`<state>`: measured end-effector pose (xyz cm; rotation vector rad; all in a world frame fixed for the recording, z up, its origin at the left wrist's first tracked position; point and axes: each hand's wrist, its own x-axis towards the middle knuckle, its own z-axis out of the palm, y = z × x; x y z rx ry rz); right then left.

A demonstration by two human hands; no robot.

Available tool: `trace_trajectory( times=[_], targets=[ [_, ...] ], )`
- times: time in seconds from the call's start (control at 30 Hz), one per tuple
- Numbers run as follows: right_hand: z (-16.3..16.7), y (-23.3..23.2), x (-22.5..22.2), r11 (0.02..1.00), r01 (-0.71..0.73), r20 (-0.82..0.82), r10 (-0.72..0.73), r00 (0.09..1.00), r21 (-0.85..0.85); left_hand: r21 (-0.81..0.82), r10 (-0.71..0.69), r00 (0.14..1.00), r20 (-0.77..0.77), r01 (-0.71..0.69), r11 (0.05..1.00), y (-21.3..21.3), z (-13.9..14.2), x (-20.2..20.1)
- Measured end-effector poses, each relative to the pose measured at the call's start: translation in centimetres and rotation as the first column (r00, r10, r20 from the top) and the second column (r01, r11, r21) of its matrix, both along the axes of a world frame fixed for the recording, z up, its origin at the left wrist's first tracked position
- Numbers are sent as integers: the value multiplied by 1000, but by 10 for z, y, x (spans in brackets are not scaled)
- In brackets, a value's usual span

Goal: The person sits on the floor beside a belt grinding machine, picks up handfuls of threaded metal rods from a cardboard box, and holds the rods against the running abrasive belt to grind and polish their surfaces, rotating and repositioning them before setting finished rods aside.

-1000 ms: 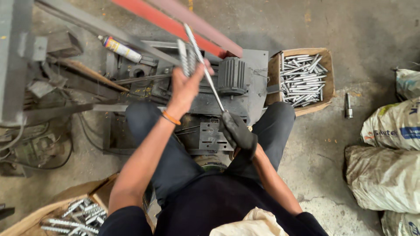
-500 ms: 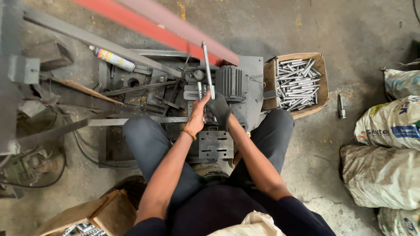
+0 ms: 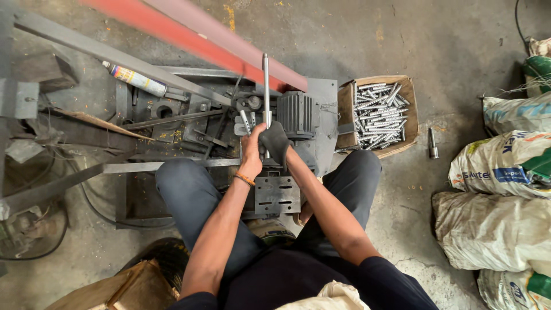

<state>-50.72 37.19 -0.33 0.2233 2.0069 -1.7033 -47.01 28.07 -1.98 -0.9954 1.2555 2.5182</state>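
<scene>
Now both hands, left hand [image 3: 251, 150] bare, right hand [image 3: 275, 143] gloved, grip metal rod [image 3: 266, 86]

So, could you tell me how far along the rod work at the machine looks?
Done: a cardboard box of threaded steel rods sits beside the grey machine. In hand: the left hand and dark-gloved right hand hold a long steel rod. What is left cannot be told.

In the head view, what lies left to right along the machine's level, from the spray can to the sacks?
Spray can → left hand → right hand → motor → box of bolts → loose bolt → sacks.
</scene>
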Motion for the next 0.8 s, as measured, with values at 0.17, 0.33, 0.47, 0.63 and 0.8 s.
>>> trace_trajectory(
  times=[0.17,0.33,0.47,0.63,0.8],
  targets=[
    [5,0,0,998,25,66,-21,998,-57,-31,18,1000,-6,-19,999,1,-4,0],
    [10,-2,-6,999,-35,8,35,999,-19,-22,47,999,-13,-48,999,1,-5,-5],
    [17,-6,-13,1000,-20,45,20,999,10,-7,83,997,-7,-83,997,-2,-1,-13],
    [19,-11,-27,995,15,104,-5,995,-97,-68,89,996,17,-88,994,-10,3,-29],
    [7,-13,-54,994,-3,72,12,997,-114,-83,92,996,-20,-93,992,-13,-1,-52]
  ],
)
